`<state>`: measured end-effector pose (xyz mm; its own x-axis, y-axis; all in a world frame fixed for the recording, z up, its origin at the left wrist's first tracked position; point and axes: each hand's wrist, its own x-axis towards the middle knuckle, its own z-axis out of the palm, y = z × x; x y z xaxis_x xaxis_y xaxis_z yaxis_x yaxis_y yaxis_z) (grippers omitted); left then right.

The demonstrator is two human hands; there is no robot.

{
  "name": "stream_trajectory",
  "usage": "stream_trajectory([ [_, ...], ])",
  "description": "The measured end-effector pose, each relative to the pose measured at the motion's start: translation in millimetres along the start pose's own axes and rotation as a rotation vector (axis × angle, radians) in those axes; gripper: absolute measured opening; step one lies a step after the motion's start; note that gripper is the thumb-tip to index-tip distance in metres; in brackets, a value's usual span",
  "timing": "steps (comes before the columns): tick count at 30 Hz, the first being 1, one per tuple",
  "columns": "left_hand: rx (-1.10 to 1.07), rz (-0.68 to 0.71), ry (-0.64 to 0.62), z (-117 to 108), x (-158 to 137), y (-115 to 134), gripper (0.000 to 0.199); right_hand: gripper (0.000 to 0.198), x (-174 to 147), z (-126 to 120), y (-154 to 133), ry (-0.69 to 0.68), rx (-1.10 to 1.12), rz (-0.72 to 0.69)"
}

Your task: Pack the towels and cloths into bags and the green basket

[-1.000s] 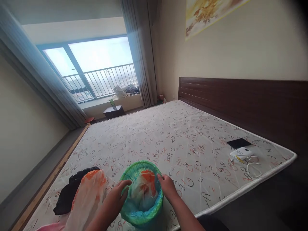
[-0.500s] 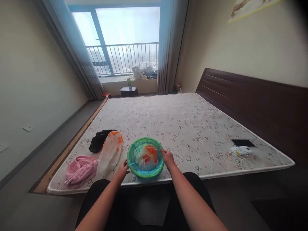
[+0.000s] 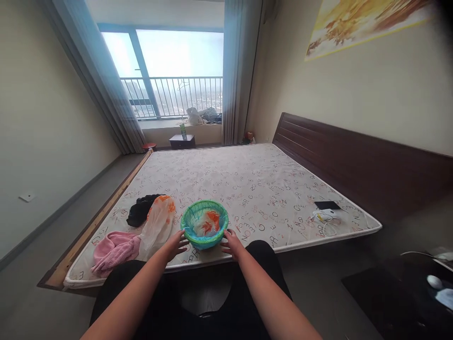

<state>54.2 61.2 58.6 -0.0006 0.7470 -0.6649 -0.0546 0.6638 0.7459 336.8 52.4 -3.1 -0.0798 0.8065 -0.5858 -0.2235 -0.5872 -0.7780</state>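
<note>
We see both hands loosely unclenched at the lower centre of the frame. The left hand (image 3: 176,245) lies at the lower left of a green basket (image 3: 224,219), the right hand (image 3: 232,243) at its lower right; on each, the fingers are spread and the palm faces inward. The digits lie at the rim and side, but we cannot tell whether they press on it. The basket stands on the lettered mattress (image 3: 212,172), close to its near edge; it wears a blue liner (image 3: 201,241) and contains a crumpled white-and-orange plastic bag (image 3: 208,224).

Compared with half a second ago, we find the right hand lower on the basket, its fingers fanned out where they had clasped the rim. The view has also shifted, so that more of the wall picture (image 3: 361,28) shows at upper right.

Just left of the basket we note a second plastic bag (image 3: 157,229), with a black bundle (image 3: 139,211) and a pink cloth (image 3: 115,250) beyond it. Behind the basket the printed surface runs on to the far edge; to the right it extends to a black tablet-like slab (image 3: 327,205) and a white corded device (image 3: 325,215), near the dark headboard (image 3: 354,156).
</note>
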Motion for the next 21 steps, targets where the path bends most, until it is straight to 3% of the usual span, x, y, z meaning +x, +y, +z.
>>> stream_trajectory([
  [8,0.348,0.038,0.064,9,-7,26,0.023,0.062,-11,2,3,-0.185,-0.069,-0.021],
  [13,0.411,0.071,0.097,33,9,23,0.015,0.048,-30,7,10,-0.145,-0.097,0.013],
  [18,0.485,0.026,0.077,38,12,19,0.012,0.029,-31,15,-23,0.013,-0.324,-0.003],
  [21,0.504,-0.014,0.037,27,9,16,0.022,0.032,-18,22,-53,0.035,-0.406,-0.008],
])
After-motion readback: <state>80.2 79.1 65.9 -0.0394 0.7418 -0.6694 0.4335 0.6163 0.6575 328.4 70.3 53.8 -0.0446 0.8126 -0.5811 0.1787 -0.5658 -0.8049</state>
